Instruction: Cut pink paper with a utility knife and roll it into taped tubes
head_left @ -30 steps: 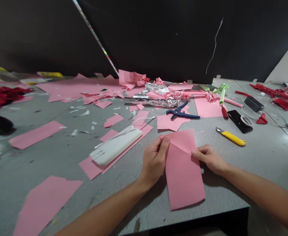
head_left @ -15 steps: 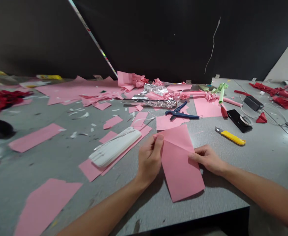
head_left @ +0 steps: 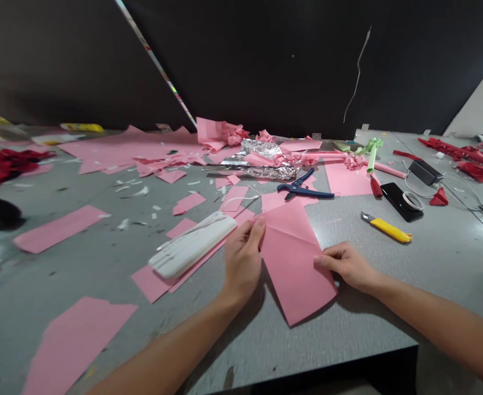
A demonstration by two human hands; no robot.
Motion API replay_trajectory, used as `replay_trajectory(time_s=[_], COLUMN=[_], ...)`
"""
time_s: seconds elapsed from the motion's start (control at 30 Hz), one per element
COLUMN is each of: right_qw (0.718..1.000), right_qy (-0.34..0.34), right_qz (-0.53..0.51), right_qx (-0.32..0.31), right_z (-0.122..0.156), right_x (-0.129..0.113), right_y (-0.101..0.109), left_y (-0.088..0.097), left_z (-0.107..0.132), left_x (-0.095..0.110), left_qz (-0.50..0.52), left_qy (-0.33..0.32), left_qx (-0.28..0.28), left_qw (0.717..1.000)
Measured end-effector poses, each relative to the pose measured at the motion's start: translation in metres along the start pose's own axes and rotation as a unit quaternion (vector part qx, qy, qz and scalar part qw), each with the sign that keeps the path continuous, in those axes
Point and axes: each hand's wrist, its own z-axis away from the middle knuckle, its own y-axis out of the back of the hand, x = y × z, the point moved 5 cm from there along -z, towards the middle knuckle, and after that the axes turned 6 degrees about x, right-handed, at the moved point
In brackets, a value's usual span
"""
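A sheet of pink paper [head_left: 295, 263] with a crease across its upper part is held between both hands, tilted above the grey table. My left hand [head_left: 243, 260] pinches its upper left edge, thumb on top. On the right edge, my right hand [head_left: 344, 266] grips it between thumb and fingers; some fingertips are hidden behind the sheet. Left of my left hand, a white marbled case [head_left: 192, 245] rests on pink paper strips. A utility knife [head_left: 387, 227] with a yellow handle lies right of the sheet, and a blue cutter tool [head_left: 305, 189] lies behind it.
Crumpled silver foil [head_left: 258, 159] and pink scraps lie along the black wall [head_left: 266, 66]. A black phone [head_left: 398, 200] with a white tape roll [head_left: 413, 202] on it, a black adapter [head_left: 425, 171] and red paper [head_left: 472, 156] are at right. The table's front edge [head_left: 332, 362] is close.
The pink sheet has turned slightly, its top shifting left and its lower edge rising. My left hand has moved a little left with it; my right hand has barely moved.
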Motion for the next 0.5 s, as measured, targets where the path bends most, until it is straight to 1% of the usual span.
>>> replay_trajectory(time_s=[0.07,0.17,0.27,0.33,0.4,0.5], right_qw=[1.000,1.000,1.000,0.999,0.999,0.998], right_qy=[0.001,0.007,0.010,0.011,0.011,0.009], right_qz=[0.002,0.008,0.020,0.031,0.041,0.045], right_qx=[0.007,0.000,-0.005,0.011,0.029,0.040], right_z=[-0.0009,-0.0016,-0.0020,-0.0027,-0.0036,-0.0046], right_x=[-0.0003,-0.0018,-0.0020,-0.0012,-0.0004,-0.0001], right_y=[0.0017,0.0017,0.0018,0.0042,0.0067,0.0084], left_y=[0.0006,0.0036,0.0066,0.0073,0.0075,0.0070], left_z=[-0.0012,-0.0041,-0.0082,-0.0100,-0.0103,-0.0094], left_x=[-0.0003,-0.0011,-0.0049,-0.0061,-0.0047,-0.0024], left_qz=[0.003,0.004,0.018,0.023,0.018,0.015], left_qy=[-0.002,-0.006,0.009,0.010,-0.002,-0.007], left_qx=[0.004,0.028,0.041,0.038,0.038,0.040], left_qw=[1.000,1.000,0.999,0.999,0.999,0.999])
